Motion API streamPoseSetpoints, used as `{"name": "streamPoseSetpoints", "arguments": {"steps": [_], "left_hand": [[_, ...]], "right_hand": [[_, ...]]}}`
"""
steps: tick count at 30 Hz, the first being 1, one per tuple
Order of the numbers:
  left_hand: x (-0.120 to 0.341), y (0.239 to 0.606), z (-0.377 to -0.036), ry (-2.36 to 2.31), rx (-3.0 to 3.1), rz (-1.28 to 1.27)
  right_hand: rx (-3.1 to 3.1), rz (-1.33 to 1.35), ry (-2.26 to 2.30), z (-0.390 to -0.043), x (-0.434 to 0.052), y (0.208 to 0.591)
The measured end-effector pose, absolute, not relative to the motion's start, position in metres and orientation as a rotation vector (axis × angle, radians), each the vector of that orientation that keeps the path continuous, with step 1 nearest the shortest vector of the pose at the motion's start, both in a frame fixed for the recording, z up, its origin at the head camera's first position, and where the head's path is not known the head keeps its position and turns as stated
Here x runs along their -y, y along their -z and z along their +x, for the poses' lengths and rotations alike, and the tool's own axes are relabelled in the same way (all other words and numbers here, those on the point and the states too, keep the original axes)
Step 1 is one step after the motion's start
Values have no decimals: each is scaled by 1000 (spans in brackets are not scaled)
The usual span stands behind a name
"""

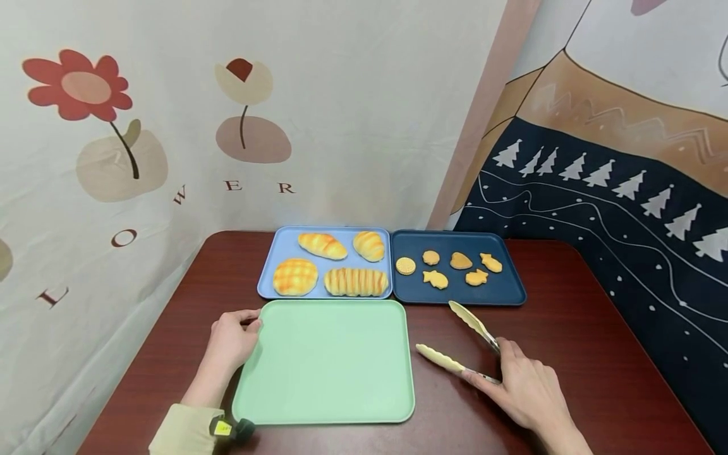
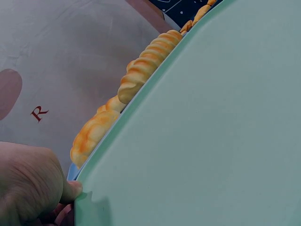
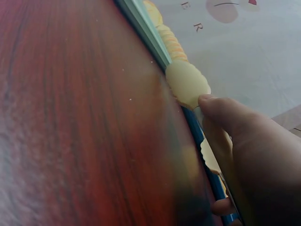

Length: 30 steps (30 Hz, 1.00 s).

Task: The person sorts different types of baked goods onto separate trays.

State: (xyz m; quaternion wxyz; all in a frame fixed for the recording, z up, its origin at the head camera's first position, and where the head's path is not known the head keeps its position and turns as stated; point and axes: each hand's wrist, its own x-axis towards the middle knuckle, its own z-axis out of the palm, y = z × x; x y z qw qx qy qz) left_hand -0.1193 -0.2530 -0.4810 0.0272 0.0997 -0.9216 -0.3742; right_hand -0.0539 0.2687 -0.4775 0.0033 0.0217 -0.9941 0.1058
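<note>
A light green tray (image 1: pixel 324 360) lies in front, bare on top. My left hand (image 1: pixel 232 338) pinches its left rim near the far corner; in the left wrist view the thumb (image 2: pixel 72 189) rests on the rim, the other fingers mostly hidden. My right hand (image 1: pixel 531 385) holds cream-tipped metal tongs (image 1: pixel 440 359) to the right of this tray, their arms spread with nothing between the tips. In the right wrist view the thumb (image 3: pixel 218 106) lies along one tong arm. The tips hang short of the dark blue tray (image 1: pixel 455 297).
Behind the green tray, a light blue tray (image 1: pixel 352 232) bears several breads, among them a ridged loaf (image 1: pixel 356 282) and a round bun (image 1: pixel 295 277). The dark blue tray beside it carries several small biscuits, including a heart biscuit (image 1: pixel 461 260). Printed curtains border the brown table (image 1: pixel 603 354).
</note>
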Motion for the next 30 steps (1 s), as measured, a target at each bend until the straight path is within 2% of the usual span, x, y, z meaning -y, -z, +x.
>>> {"name": "streamPoseSetpoints", "arguments": {"steps": [30], "left_hand": [[257, 479, -127, 1135, 2863, 314]], "right_hand": [[3000, 169, -175, -57, -267, 488]]}}
